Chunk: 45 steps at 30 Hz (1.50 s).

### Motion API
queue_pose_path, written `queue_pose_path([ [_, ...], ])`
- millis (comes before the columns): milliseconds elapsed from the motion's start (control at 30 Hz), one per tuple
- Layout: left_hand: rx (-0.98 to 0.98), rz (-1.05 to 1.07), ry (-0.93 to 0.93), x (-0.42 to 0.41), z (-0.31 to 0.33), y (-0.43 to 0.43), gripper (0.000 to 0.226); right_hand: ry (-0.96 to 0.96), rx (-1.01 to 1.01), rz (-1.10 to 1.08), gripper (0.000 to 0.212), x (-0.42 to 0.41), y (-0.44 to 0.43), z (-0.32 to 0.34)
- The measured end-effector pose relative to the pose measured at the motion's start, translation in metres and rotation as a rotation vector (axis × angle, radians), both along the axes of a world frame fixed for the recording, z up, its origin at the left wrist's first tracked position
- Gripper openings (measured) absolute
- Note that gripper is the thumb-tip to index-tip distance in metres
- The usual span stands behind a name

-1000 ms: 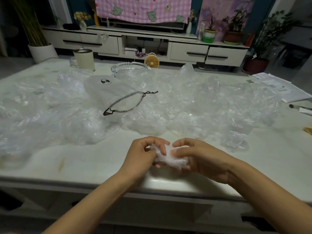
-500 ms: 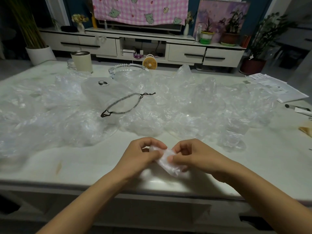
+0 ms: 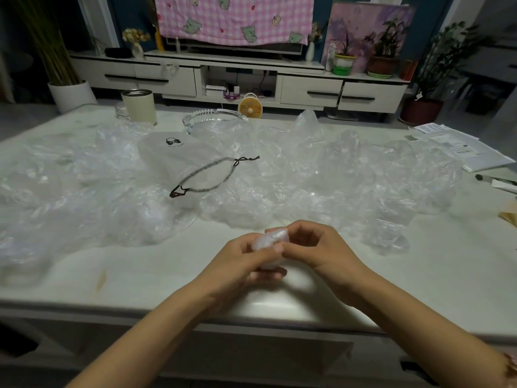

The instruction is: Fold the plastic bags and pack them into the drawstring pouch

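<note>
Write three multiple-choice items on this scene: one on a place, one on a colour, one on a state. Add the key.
1. Where does the drawstring pouch lie?
A. on the floor
B. among the loose plastic bags on the table
C. hanging on the wall

2. What colour is the small fan beyond the table?
A. yellow
B. blue
C. black

3. What is the state of the folded bag?
A. lying untouched
B. packed in the pouch
C. gripped by the left hand and right hand

Key: 1 B, the pouch rests amid the crumpled bags; 2 A, its housing is yellow; 3 C, fingers of both hands pinch it above the table's near edge.
</note>
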<state>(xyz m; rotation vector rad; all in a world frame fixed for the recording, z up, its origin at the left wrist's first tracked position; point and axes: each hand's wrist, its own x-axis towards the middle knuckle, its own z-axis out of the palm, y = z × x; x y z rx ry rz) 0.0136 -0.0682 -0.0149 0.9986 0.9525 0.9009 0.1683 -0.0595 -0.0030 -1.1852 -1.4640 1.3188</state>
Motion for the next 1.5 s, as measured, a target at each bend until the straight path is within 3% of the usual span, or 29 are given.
queue_pose_path([
  [167,-0.007,0.07,0.185,-0.008,0.007,0.003,0.021,-0.005,0.062,-0.123,0.014,-0.003,0.012,-0.002],
  [200,0.106,0.136,0.328,-0.013,0.009,0.009,0.021,-0.001,0.063,-0.136,0.011,-0.003,0.015,-0.001],
  [300,0.701,0.465,0.878,-0.039,0.018,0.039,0.021,-0.009,0.075,-0.169,0.015,-0.003,0.022,0.003],
  [367,0.879,0.579,1.192,-0.057,0.023,0.064,0.041,0.008,0.075,-0.187,0.025,-0.006,0.024,0.006],
  [467,0.714,0.461,1.526,-0.074,0.024,0.097,0.06,0.029,0.089,-0.18,0.027,-0.011,0.025,0.009],
  [600,0.672,0.387,1.714,-0.084,0.026,0.12,0.041,0.062,0.113,-0.162,0.022,-0.019,0.025,0.012],
  [700,0.737,0.457,1.702,-0.083,0.042,0.12,0.023,0.079,0.131,-0.166,0.023,-0.025,0.023,0.016],
  [800,0.87,0.621,1.575,-0.081,0.07,0.108,0.03,0.113,0.177,-0.167,0.027,-0.03,0.02,0.029],
  [900,0.972,0.672,1.485,-0.075,0.098,0.087,0.041,0.127,0.403,-0.167,0.019,-0.036,0.014,0.062],
  [1033,1.03,0.606,1.315,-0.052,0.118,0.066,0.034,-0.159,0.842,-0.266,0.009,-0.051,0.02,0.099],
  [1133,1.036,0.505,1.132,-0.032,0.13,0.052,0.023,-0.627,1.208,-0.534,0.008,-0.051,0.032,0.103],
  [1200,1.053,0.448,1.076,-0.02,0.137,0.044,0.027,-0.794,1.217,-0.613,0.014,-0.04,0.038,0.106],
  [1333,1.082,0.4,1.068,-0.001,0.15,0.036,0.026,-0.921,1.127,-0.493,0.031,-0.012,0.035,0.114],
  [1500,1.163,0.287,1.002,0.049,0.163,0.028,0.029,-0.746,0.898,-0.308,0.028,0.051,0.009,0.136],
])
